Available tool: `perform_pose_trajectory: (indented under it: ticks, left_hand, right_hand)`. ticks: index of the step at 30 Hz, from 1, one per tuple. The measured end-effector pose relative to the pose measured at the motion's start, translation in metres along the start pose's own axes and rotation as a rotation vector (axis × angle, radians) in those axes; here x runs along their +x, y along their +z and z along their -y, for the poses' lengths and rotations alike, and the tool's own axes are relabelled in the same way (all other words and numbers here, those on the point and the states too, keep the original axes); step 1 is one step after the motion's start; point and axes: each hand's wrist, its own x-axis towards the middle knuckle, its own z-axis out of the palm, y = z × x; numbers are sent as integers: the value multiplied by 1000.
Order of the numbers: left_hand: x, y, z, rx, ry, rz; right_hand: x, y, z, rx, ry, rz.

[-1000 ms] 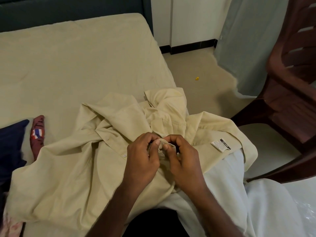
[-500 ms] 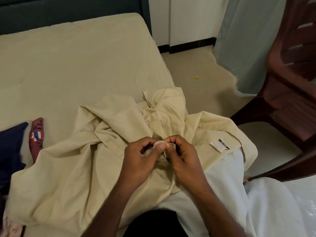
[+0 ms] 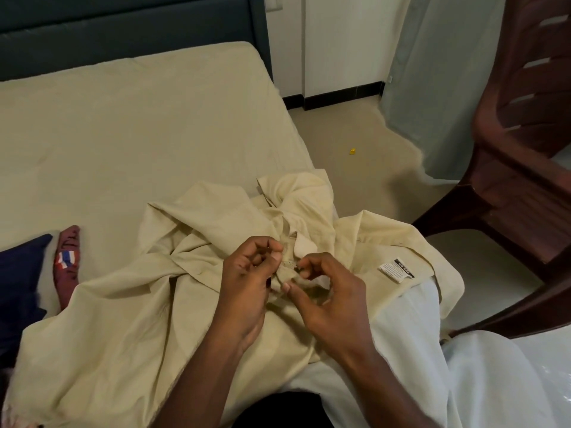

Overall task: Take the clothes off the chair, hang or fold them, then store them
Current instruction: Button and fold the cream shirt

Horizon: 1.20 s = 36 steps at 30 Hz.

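Head view. Shirt (image 3: 129, 329): cream, crumpled, spread across the near corner of the bed (image 3: 129, 143) and over the person's lap; collar end bunched toward the far side, one edge hanging off the bed's right side. A small white label (image 3: 396, 270) with a black band lies on the shirt's right part.

Left hand (image 3: 247, 282): fingers curled, thumb and forefinger pinching a fold of the shirt near its middle.

Right hand (image 3: 327, 291): fingers curled, thumb and forefinger tips at the same fold of the shirt, just beside the left hand; whether they actually grip the cloth cannot be told.

Chair (image 3: 522, 156): dark reddish-brown plastic, slatted back, standing on the floor to the right of the bed, well apart from the shirt.

Bed: cream sheet, dark green padded headboard (image 3: 123, 29) at the far end.

Dark blue cloth (image 3: 21, 288): at the left edge of the bed. Beside it, a maroon cloth (image 3: 66, 267) with a red, white and blue striped patch, partly under the shirt's edge.

Floor (image 3: 364, 168): beige; a small yellow scrap (image 3: 352, 150) lies on it. A pale blue-grey curtain (image 3: 432, 88) hangs down to the floor beyond the chair.
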Motion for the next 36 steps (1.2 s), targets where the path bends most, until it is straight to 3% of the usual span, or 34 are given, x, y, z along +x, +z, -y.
perform_pose_trajectory:
  ticks: [8, 11, 16, 19, 21, 26, 30, 33, 35, 36]
  left_hand:
    - [-3, -8, -8, 204, 107, 164]
    - [0, -20, -6, 296, 68, 198]
    - [5, -48, -2, 663, 152, 262]
    - [10, -63, -7, 681, 183, 244]
    - [22, -70, -16, 671, 214, 184]
    - [64, -75, -68, 569, 164, 109]
    - [80, -75, -104, 517, 56, 285]
    - [98, -97, -120, 362, -108, 492]
    - [114, -101, -127, 412, -112, 466]
    - [125, -98, -130, 477, -69, 375]
  right_hand:
    - [-1, 0, -7, -25, -19, 2]
    - [0, -1, -7, 25, -5, -55]
    - [1, -2, -3, 84, 20, -69]
    - [10, -8, -3, 13, -21, -51]
    - [26, -23, -10, -80, -73, 40]
    - [102, -64, -9, -352, -152, 591]
    - [151, -69, -9, -552, -112, 668]
    - [174, -67, -7, -128, 39, 627]
    - [192, -63, 3, 157, 197, 611]
    - [203, -60, 8, 214, 269, 633]
